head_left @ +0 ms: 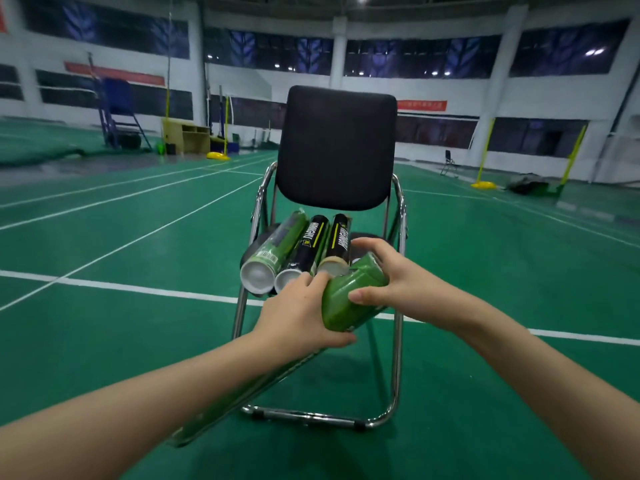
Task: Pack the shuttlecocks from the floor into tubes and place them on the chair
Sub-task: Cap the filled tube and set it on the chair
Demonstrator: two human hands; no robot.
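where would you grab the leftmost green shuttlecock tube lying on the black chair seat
Wrap a hand round the leftmost green shuttlecock tube near its white capped end, which juts over the front edge of the black chair seat. Come from the front left: that side is bare, while a black tube lies against its right.

The green tube (349,299) in my fingers (356,295) has a smooth, glossy wrapper, as do the two black tubes (313,244) and the other green tube (282,242) on the seat. The chair frame (398,341) is shiny chromed metal, its backrest (337,147) matt black cloth. The floor (138,341) looks like smooth green matting with a slight sheen.
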